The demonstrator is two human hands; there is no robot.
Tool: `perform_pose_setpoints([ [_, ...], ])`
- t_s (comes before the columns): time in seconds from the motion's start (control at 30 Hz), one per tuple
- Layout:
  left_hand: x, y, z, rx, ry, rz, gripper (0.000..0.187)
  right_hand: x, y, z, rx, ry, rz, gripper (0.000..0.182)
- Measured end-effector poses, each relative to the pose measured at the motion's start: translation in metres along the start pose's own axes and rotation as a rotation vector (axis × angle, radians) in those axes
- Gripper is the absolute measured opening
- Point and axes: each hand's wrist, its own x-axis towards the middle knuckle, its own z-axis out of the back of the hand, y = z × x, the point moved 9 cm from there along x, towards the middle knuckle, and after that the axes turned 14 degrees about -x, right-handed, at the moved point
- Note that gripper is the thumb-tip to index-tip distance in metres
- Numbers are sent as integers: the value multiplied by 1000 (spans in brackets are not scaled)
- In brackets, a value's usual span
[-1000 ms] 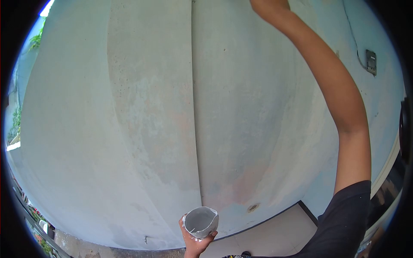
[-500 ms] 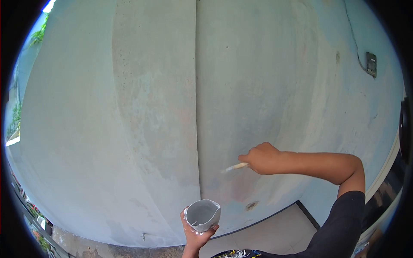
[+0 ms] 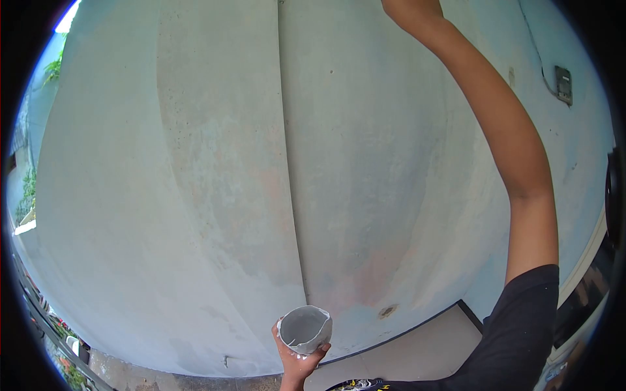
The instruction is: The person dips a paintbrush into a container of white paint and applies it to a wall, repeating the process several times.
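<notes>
My left hand [image 3: 297, 366] is wrapped around a grey cup [image 3: 319, 340] with a rough, uneven rim, low in the middle of the view. White paint spots mark the fingers, and a pale grey layer coats the cup's inside. My right hand [image 3: 415, 14] is raised to the top edge, in front of the upper wall. Its fingers are cut off by the frame, and the paintbrush seen earlier is out of view. Before me stands a pale blue-grey wall [image 3: 352, 156] with patchy paint and a vertical seam [image 3: 290, 195].
A dark box [image 3: 563, 85] with a cable is fixed on the wall at right. Near the bottom are a small tap [image 3: 225, 360] and a round hole [image 3: 388, 311] in the wall. Floor tiles [image 3: 404, 355] lie below, and plants [image 3: 29, 192] show at far left.
My right hand has swung up from the wall's lower middle to the top edge, taking the paintbrush out of view. My left hand still holds the cup; the view has shifted slightly.
</notes>
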Motion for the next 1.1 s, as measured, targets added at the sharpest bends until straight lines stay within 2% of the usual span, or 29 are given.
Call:
perform_pose_setpoints([
  [0.07, -1, -6, -2, -21, 9, 19, 110, -26, 16, -35, 179, 103, -52, 26],
  [0.13, -3, -4, 2, -29, 5, 19, 110, -91, 75, -46, -162, 17, 352, 30],
  [0.17, -3, -2, 4, -38, 3, 17, 109, -131, 94, -36, -241, 0, 385, 30],
  [0.33, -6, 7, 16, -50, -23, 23, 108, -292, 121, 1, 23, 240, 617, 30],
  [0.4, -7, 4, 17, -40, -20, 25, 108, -346, 124, 9, 170, 547, 695, 24],
  [0.43, -6, 3, 15, -58, -10, 21, 108, -350, 118, 10, 164, 545, 701, 24],
  [0.5, -10, 2, 11, -78, 2, 25, 107, -396, 121, -1, 505, 1129, 849, 22],
  [0.63, -8, 7, -1, -64, 64, 31, 106, -379, 112, -9, 529, 1295, 860, 22],
  [0.7, -11, 19, -5, -87, 103, 49, 104, -337, 106, 2, 596, 1169, 839, 21],
  [0.73, -12, 30, -2, -97, 70, 85, 103, -331, 95, 4, 590, 1184, 806, 21],
  [0.8, -17, 41, 0, -98, 50, 136, 101, -328, 79, 6, 840, 1339, 502, 20],
  [0.83, -18, 41, -1, -102, 22, 133, 100, -346, 71, 4, 1012, 1311, 359, 19],
  [0.93, -21, 48, 3, -115, 6, 140, 99, -487, 49, -2, 1412, 1209, -151, 23],
  [0.97, -19, 51, 1, -120, 11, 143, 99, -568, 46, -5, 1513, 1273, -420, 22],
  [1.0, -16, 53, -3, -118, 15, 140, 99, -642, 48, 10, 1509, 1526, -788, 19],
  [1.03, -15, 51, -6, -124, 14, 143, 98, -704, 51, 35, 1463, 1494, -1135, 17],
  [1.07, -14, 52, -13, -130, 11, 145, 97, -762, 56, 60, 1456, 1485, -1374, 11],
  [1.1, -12, 54, -19, -121, 13, 141, 97, -799, 58, 91, 1322, 1436, -1618, 10],
])
